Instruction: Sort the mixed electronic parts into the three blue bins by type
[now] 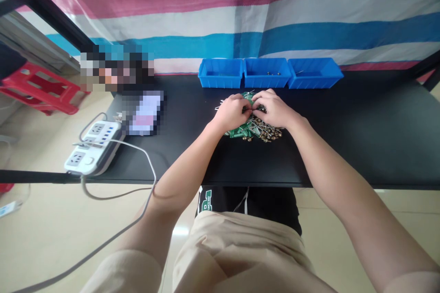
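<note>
A mixed pile of brass-headed screws [270, 133], green plastic pieces that look like wall plugs [240, 131] and thin silvery pins lies on the black tabletop. Over its upper part, my left hand [233, 112] and my right hand [271, 109] meet with fingertips bent together. Both are closed in a pinch, and whatever sits between the fingers is too small and too covered to name. Behind the pile stand three blue bins in a row: the left bin [220, 83], the middle bin [266, 83] with a few small brass pieces, and the right bin [318, 83] with a thin piece inside.
At the left edge of the black table [371, 137] lies a white power strip [94, 146], its grey cable looping past my left forearm. A phone-like object [146, 112], partly blurred out, lies beside it. Striped sheeting [220, 18] hangs behind. A red stool [41, 87] stands left.
</note>
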The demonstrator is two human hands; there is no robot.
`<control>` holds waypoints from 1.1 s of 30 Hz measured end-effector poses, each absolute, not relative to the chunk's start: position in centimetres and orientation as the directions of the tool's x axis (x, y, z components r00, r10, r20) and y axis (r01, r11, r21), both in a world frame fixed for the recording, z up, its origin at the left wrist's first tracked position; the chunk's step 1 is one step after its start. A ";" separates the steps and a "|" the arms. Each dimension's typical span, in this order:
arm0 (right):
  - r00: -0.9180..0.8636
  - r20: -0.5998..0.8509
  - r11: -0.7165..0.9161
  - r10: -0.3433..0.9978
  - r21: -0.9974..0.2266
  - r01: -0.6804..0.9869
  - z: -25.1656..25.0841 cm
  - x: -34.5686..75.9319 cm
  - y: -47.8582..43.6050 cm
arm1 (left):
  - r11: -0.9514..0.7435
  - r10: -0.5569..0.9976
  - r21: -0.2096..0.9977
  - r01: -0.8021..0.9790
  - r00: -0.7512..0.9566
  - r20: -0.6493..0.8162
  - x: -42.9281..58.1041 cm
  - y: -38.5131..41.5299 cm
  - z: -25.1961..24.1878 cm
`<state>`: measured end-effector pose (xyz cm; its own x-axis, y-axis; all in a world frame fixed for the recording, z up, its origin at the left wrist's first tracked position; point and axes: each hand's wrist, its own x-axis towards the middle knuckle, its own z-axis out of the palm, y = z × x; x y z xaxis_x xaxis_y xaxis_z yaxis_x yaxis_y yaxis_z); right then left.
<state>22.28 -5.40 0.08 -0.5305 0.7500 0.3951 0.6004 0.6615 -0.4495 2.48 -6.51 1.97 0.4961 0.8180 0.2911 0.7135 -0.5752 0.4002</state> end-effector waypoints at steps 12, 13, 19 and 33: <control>-0.554 0.394 0.680 0.733 -0.431 0.593 0.8 22.0 -6.0 | -0.574 0.818 0.405 0.711 0.488 0.303 2.5 -6.6 2.0; -0.553 0.400 0.682 0.731 -0.431 0.591 0.8 21.9 -6.0 | -0.575 0.818 0.407 0.710 0.486 0.307 2.5 -6.6 2.1; -0.512 0.469 0.692 0.720 -0.434 0.577 1.1 22.0 -5.9 | -0.570 0.820 0.415 0.709 0.465 0.333 2.6 -6.5 2.0; -0.387 0.548 0.661 0.741 -0.497 0.561 1.5 21.8 -6.7 | -0.564 0.816 0.420 0.711 0.400 0.417 2.5 -6.1 1.7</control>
